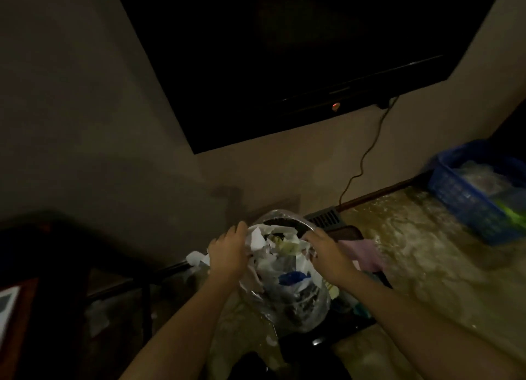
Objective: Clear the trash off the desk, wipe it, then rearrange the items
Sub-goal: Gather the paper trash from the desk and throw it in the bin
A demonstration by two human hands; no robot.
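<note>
A clear plastic trash bag (296,300) stuffed with crumpled white paper and wrappers hangs in the middle of the dim view. My left hand (227,253) grips the bag's left rim along with some white paper (257,238). My right hand (327,254) grips the bag's right rim, holding the mouth wide. A pink cloth (364,253) lies just right of my right hand on a dark tray. The marbled desk surface (421,254) stretches to the right.
A large dark TV (299,52) hangs on the wall above, its cable (367,157) dropping to the desk. A blue plastic basket (472,197) stands at the desk's far right. Dark furniture (42,280) fills the lower left. A floor vent (324,217) sits behind the bag.
</note>
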